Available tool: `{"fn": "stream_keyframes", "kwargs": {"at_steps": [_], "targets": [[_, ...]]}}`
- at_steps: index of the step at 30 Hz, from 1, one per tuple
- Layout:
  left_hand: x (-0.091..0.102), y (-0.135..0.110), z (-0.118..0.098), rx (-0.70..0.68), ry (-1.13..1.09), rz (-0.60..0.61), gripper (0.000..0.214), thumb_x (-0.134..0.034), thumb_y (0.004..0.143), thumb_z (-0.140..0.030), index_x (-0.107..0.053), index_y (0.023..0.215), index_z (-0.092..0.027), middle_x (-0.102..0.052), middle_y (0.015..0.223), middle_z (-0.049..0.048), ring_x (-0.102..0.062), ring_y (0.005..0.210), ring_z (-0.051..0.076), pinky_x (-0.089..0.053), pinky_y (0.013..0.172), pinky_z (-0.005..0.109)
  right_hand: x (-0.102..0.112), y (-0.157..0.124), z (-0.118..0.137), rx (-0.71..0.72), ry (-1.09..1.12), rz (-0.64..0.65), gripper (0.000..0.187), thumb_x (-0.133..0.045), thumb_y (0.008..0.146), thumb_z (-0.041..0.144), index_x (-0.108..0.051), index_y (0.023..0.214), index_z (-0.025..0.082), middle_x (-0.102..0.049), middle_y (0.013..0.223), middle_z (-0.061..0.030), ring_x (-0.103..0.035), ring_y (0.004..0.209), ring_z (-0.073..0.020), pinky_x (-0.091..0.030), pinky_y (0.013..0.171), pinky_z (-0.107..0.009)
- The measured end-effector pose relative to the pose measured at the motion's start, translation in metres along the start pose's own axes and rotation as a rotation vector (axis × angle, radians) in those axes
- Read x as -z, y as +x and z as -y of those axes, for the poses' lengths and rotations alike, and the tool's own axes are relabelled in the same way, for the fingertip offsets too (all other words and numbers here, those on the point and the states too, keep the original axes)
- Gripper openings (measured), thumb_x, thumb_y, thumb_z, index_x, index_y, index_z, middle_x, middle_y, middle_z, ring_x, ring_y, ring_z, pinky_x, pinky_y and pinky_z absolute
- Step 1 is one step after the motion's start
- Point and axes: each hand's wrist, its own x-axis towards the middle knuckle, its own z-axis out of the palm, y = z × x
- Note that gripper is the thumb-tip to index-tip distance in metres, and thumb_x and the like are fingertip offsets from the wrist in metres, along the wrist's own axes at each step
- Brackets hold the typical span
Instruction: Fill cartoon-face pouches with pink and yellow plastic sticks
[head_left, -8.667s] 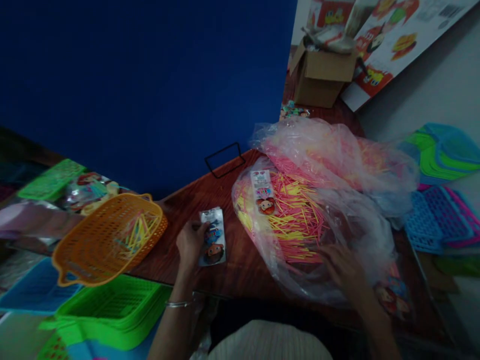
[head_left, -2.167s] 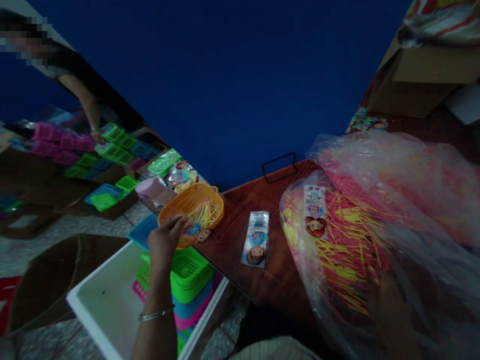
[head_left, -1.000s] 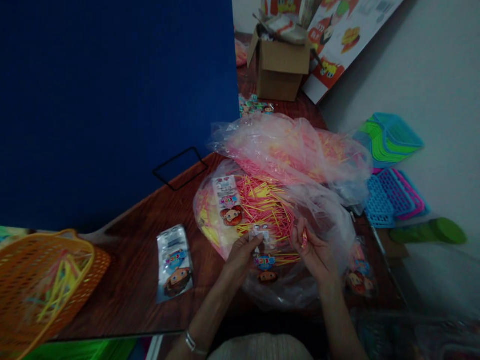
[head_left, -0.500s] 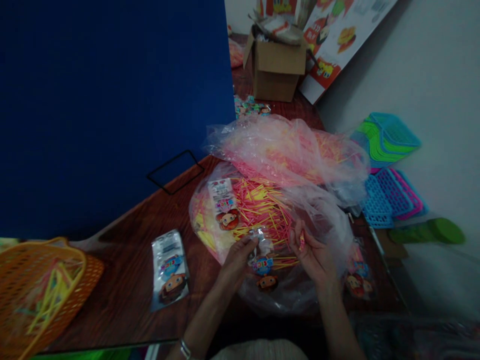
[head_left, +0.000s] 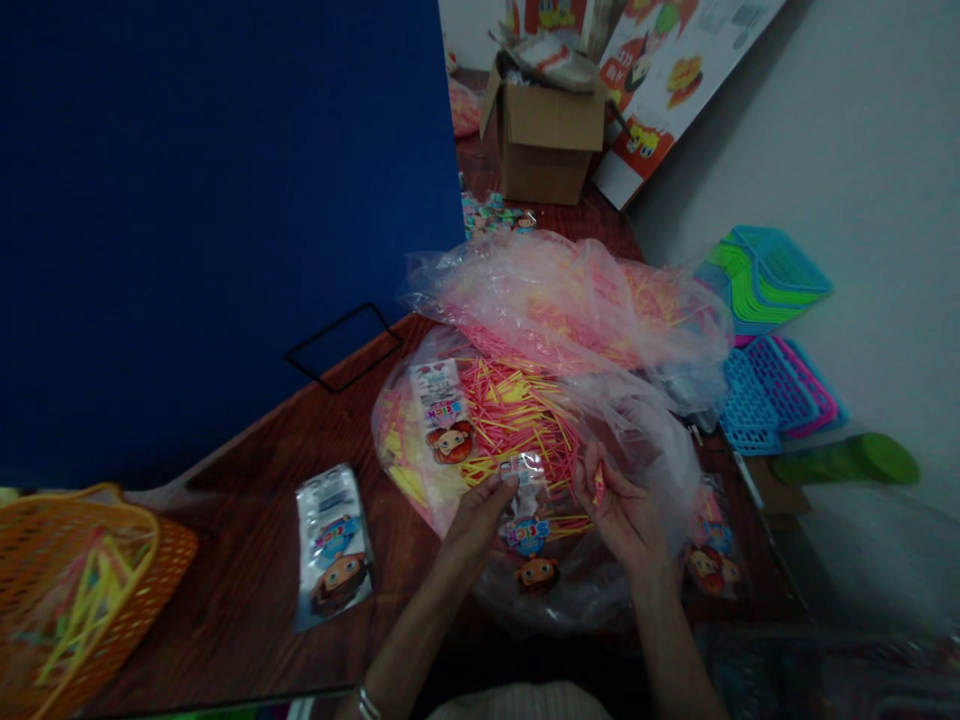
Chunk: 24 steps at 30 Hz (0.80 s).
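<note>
Packet (head_left: 531, 540) in the left hand (head_left: 480, 512) lies over the near side of an open plastic bag (head_left: 656, 430), its printed end pointing near. Thumb and fingers pinch its left edge, towards the far end. The right hand (head_left: 622, 515), just to the right, is closed around a small bunch of sticks (head_left: 599, 484), ends showing.

The packet looks light, thin and floppy, probably slick; an edge near its far end seems the best hold. The bunch should be light too, stiff lengthwise but apt to slide apart, so a snug, gentle grip around its middle would suit.

Loose sticks (head_left: 517, 415) fill the bag, and a second packet (head_left: 444, 412) rests on its left part. Crumpled film beside the right hand could snag. A full bag (head_left: 559, 295) lies beyond; to the left are a third packet (head_left: 334, 550) and an orange basket (head_left: 174, 560).
</note>
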Motion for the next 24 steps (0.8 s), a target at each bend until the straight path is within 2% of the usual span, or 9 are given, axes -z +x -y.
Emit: {"fn": "stream_keyframes", "kwargs": {"at_steps": [6,10,13,17,21,24], "targets": [[0.001,0.002,0.001,-0.016,-0.009,0.017,0.032,-0.074,0.057,-0.042,-0.065,0.071,-0.014,-0.063,0.058,-0.0003,-0.055,0.053,0.012,-0.044,0.056,0.023,0.004,0.001,0.0,0.023,-0.039,0.055,0.036,-0.032,0.088,0.002,-0.064,0.09,0.018,-0.072,0.088,-0.0015,-0.066,0.09,-0.0075,-0.051,0.087,-0.029],[0.0,0.0,0.0,-0.01,-0.034,0.069,0.032,-0.073,0.06,-0.042,-0.066,0.075,-0.015,-0.065,0.06,0.0007,-0.056,0.053,0.013,-0.045,0.058,0.025,0.003,0.0,0.0,0.026,-0.036,0.047,0.034,-0.034,0.087,0.003,-0.063,0.093,0.019,-0.072,0.087,-0.0012,-0.066,0.089,-0.0081,-0.05,0.087,-0.029],[-0.001,-0.001,-0.001,-0.042,0.04,0.065,0.029,-0.072,0.061,-0.041,-0.066,0.069,-0.015,-0.061,0.054,-0.0012,-0.053,0.049,0.011,-0.044,0.056,0.024,0.002,0.0,-0.001,0.03,-0.059,0.06,0.031,-0.038,0.086,0.004,-0.063,0.094,0.019,-0.072,0.088,-0.0005,-0.066,0.089,-0.007,-0.05,0.087,-0.027],[-0.004,-0.001,-0.002,-0.125,0.199,0.012,0.028,-0.071,0.06,-0.041,-0.067,0.065,-0.014,-0.062,0.056,0.0,-0.054,0.051,0.011,-0.044,0.054,0.022,0.002,0.0,-0.003,0.057,-0.129,0.078,0.025,-0.044,0.083,0.004,-0.064,0.086,0.019,-0.071,0.089,-0.0002,-0.065,0.09,-0.0068,-0.049,0.088,-0.027],[-0.007,-0.002,-0.001,-0.156,0.268,-0.042,0.025,-0.071,0.059,-0.039,-0.062,0.059,-0.015,-0.057,0.051,-0.003,-0.05,0.045,0.01,-0.04,0.045,0.02,-0.002,-0.002,-0.006,0.205,-0.304,0.079,0.01,-0.06,0.076,0.01,-0.065,0.079,0.019,-0.072,0.083,-0.0014,-0.067,0.087,-0.0139,-0.05,0.089,-0.032],[-0.007,-0.005,0.0,-0.252,0.38,-0.019,0.019,-0.071,0.059,-0.033,-0.062,0.058,-0.017,-0.055,0.05,-0.0042,-0.047,0.045,0.009,-0.037,0.044,0.019,-0.012,-0.006,-0.004,0.355,-0.479,0.081,0.01,-0.069,0.07,0.017,-0.065,0.079,0.018,-0.072,0.077,-0.0025,-0.068,0.085,-0.0192,-0.051,0.086,-0.037]]}}
